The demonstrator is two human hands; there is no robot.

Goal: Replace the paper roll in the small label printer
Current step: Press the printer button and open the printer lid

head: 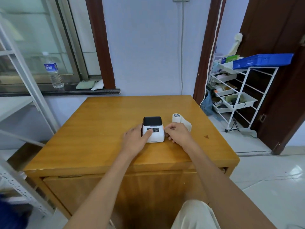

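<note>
Head view: I look down over both forearms at a wooden table.
Left hand: I have it grasping the label printer from its left side, thumb laid across the white front face.
Label printer: between my two hands, touching the left one; black lid on top looks closed, front face turned toward me, body upright.
Right hand: loosely clenched, holding nothing, just beside the printer's right side; whether a fingertip touches it I cannot tell.
Paper roll: just beyond my right hand, standing on end, long axis upright, a loose tail trailing right.
Progress: I judge this the start; lid unopened, roll not yet loaded.
</note>
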